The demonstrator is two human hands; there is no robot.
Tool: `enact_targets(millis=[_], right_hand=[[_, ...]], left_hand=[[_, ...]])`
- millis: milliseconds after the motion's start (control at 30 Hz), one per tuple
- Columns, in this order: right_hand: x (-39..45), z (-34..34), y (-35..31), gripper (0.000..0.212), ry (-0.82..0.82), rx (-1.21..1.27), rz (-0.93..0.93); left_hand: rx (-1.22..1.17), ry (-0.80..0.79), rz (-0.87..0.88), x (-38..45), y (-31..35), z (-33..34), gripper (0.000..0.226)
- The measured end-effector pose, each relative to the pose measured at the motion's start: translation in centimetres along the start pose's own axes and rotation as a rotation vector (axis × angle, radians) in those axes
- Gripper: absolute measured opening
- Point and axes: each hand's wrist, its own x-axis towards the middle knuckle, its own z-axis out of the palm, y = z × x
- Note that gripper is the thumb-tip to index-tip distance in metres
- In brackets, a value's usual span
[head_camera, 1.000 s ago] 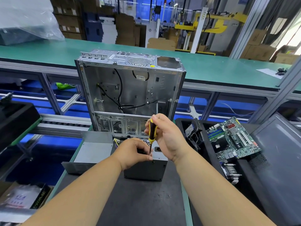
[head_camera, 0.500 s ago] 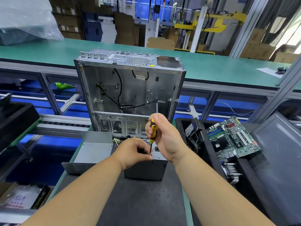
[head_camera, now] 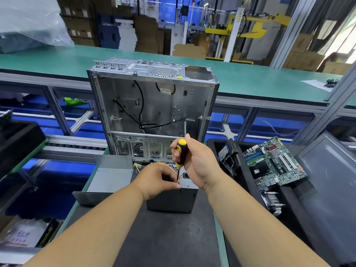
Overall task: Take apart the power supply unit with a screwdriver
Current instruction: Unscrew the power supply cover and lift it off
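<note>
A grey metal power supply unit point(head_camera: 172, 201) stands on the dark mat point(head_camera: 163, 237) right in front of me. My left hand point(head_camera: 157, 180) rests on its top near edge, fingers pinched around the screwdriver's shaft close to the tip. My right hand point(head_camera: 196, 160) grips the yellow-and-black screwdriver point(head_camera: 181, 153) upright, its tip down on the top face of the unit near the front edge. Coloured wires point(head_camera: 137, 167) stick out at the unit's back left.
An empty, open computer case point(head_camera: 152, 110) stands just behind the unit. A loose grey metal panel point(head_camera: 107, 178) lies to the left. On the right, black trays hold a green motherboard point(head_camera: 273, 162) and other parts. A green conveyor runs across behind.
The screwdriver has stayed upright on the unit while my right hand shifted its grip on the handle slightly. My left hand has stayed put.
</note>
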Motion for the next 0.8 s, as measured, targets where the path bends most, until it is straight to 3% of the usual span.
enact_targets(millis=[167,300,367,533,800], right_hand=[[0.0,0.0,0.5,0.055,0.0,0.108,-0.028],[-0.1,-0.9,0.3,0.027,0.01,0.113,-0.045],[0.0,-1.5,0.2,0.024,0.043,0.137,-0.022],[0.1,-2.9,-0.5,0.024,0.059,0.154,0.067],[-0.3,-2.2,-0.6,0.039,-0.015,0.162,0.019]], left_hand=[[0.026,0.011,-0.004,0.1,-0.1,0.1,0.025],[0.061,0.019,-0.007,0.3,-0.2,0.1,0.026],[0.078,0.03,-0.007,0.3,-0.3,0.1,0.026],[0.086,0.055,-0.024,0.2,-0.4,0.2,0.025],[0.09,0.048,-0.037,0.2,-0.3,0.2,0.023]])
